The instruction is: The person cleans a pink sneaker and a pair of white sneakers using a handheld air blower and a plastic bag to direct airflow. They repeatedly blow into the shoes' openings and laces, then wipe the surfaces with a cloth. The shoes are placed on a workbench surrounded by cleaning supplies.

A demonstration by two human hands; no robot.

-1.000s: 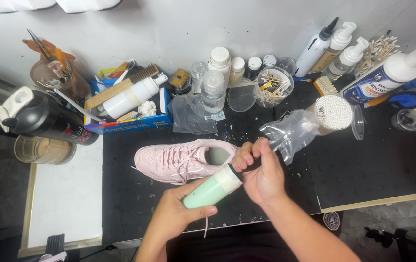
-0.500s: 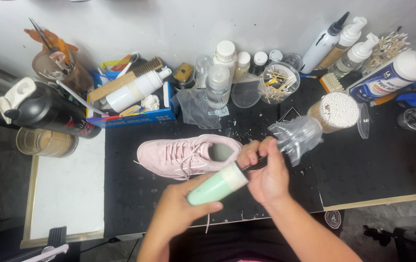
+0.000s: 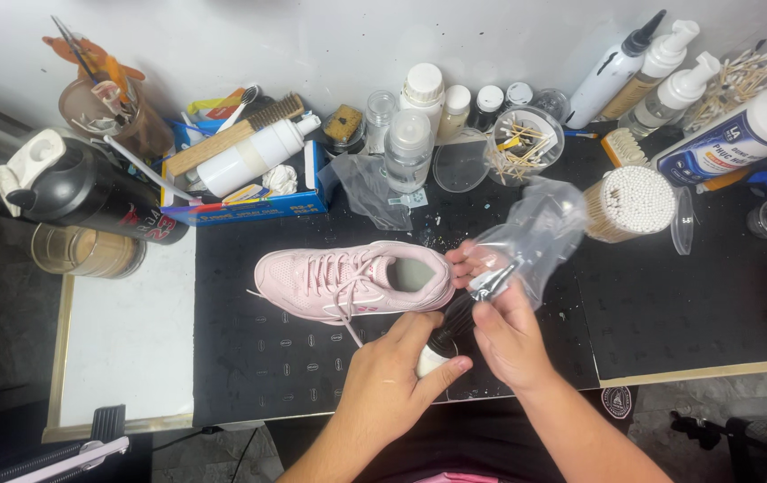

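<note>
While gripped by both hands, pale bottle (image 3: pixel 435 356) mostly hidden, black-capped, tilted

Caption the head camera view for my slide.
Left hand grips a small bottle, right hand a plastic bag, beside a pink sneaker.

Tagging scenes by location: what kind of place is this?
Probably a shoe-cleaning or repair bench: a pink sneaker on a black mat, with pump bottles, brushes and a tub of cotton swabs along the wall.
</note>
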